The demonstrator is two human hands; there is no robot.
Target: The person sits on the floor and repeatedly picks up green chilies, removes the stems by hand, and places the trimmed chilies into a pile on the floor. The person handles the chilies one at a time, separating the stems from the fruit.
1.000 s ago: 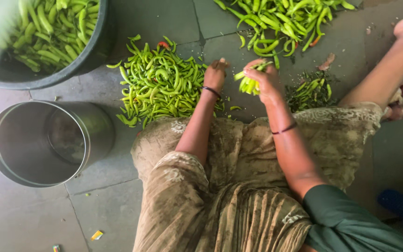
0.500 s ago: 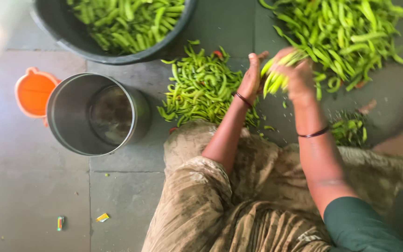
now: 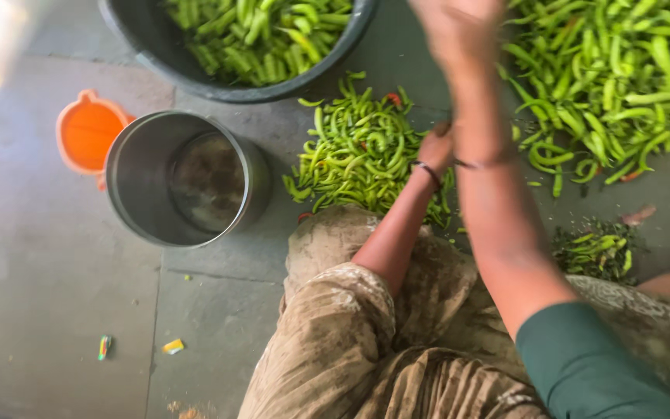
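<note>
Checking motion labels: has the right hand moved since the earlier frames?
Yes. The right hand has risen away from the small chilli pile by the knees, toward the dark tub; its grip is blurred.

Steel pot (image 3: 188, 178): bare metal, dull brushed sheen, smooth wall. Orange lid (image 3: 87, 136): plastic, smooth, slightly glossy. Dark tub (image 3: 195, 66): looks plastic, matt. Green chillies (image 3: 358, 151): waxy, glossy skins. Floor (image 3: 48, 295): grey stone slabs, matt, slightly rough, with joints. Skirt (image 3: 350, 334): tan printed cloth, soft, creased. Sleeve (image 3: 591, 365): green cloth, matt. Wrist band (image 3: 428, 172): dark, thin, material unclear.
</note>
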